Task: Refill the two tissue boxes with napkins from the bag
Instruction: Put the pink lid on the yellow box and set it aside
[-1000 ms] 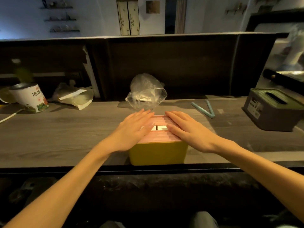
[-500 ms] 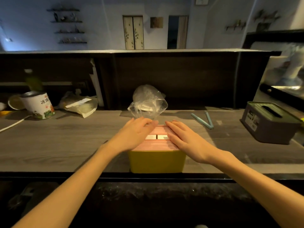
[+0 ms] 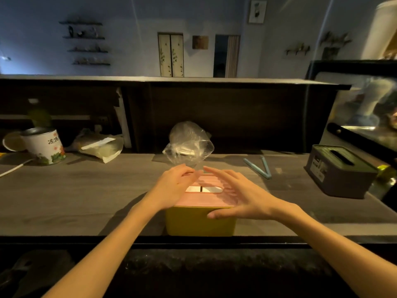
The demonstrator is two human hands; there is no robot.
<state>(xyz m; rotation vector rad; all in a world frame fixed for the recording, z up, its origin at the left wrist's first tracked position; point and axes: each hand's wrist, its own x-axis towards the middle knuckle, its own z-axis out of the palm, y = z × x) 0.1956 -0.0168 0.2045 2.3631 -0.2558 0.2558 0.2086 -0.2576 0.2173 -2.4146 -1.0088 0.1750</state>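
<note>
Both hands are open and hold nothing: the left hand (image 3: pixel 174 186) rests with loosely bent fingers on the left part of the pink slotted lid (image 3: pixel 206 195), while the right hand (image 3: pixel 240 195) hovers with fingers spread over the right part. The lid sits on the yellow tissue box (image 3: pixel 199 221) at the near edge of the counter (image 3: pixel 86 190); it is probably rigid, light plastic, best gripped at its side edges. The clear napkin bag (image 3: pixel 189 145) just beyond is soft and slippery; the dark grey tissue box (image 3: pixel 341 171) stands far right.

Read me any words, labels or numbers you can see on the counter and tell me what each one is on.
"冻顶": on the side of the white tin at the far left, above a flower picture; any characters past these are cut off by the tin's curve.
White label on the end of the dark tissue box: print too small to read.
Paper slip in the crumpled bag: no readable text.
Yellow tissue box: no text visible.
</note>
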